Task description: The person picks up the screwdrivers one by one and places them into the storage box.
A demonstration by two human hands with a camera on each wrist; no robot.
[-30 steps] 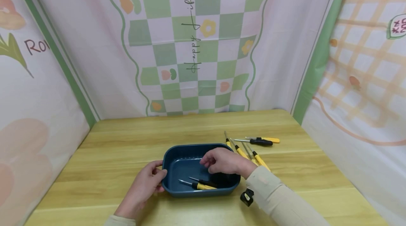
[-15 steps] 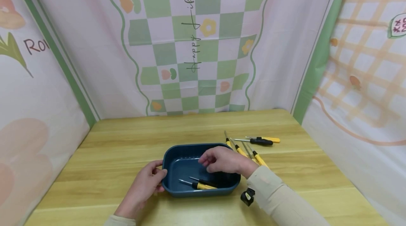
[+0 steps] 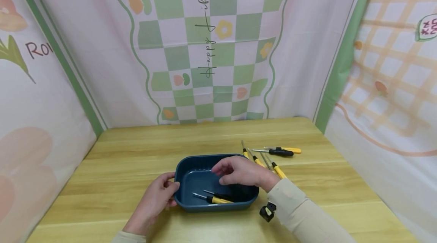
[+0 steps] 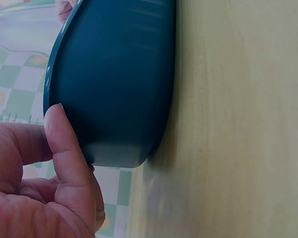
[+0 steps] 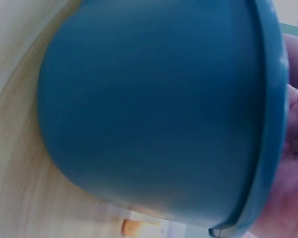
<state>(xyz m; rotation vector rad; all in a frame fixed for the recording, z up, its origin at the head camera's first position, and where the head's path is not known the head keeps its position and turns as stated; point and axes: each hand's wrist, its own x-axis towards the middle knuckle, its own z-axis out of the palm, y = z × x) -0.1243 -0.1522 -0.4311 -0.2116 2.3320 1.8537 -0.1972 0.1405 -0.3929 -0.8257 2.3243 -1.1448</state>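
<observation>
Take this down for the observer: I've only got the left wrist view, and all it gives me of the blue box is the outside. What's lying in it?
Observer: The head view shows a yellow-and-black screwdriver lying in the near part of the blue box.

Operator: Got it. Any tool out on the table that I'm missing?

Observer: Yes, a black-handled screwdriver lies beyond the box's far right corner.

Operator: And the right grip, is there a tool in it?

Observer: None that I can see; it hangs over the inside of the box.
</observation>
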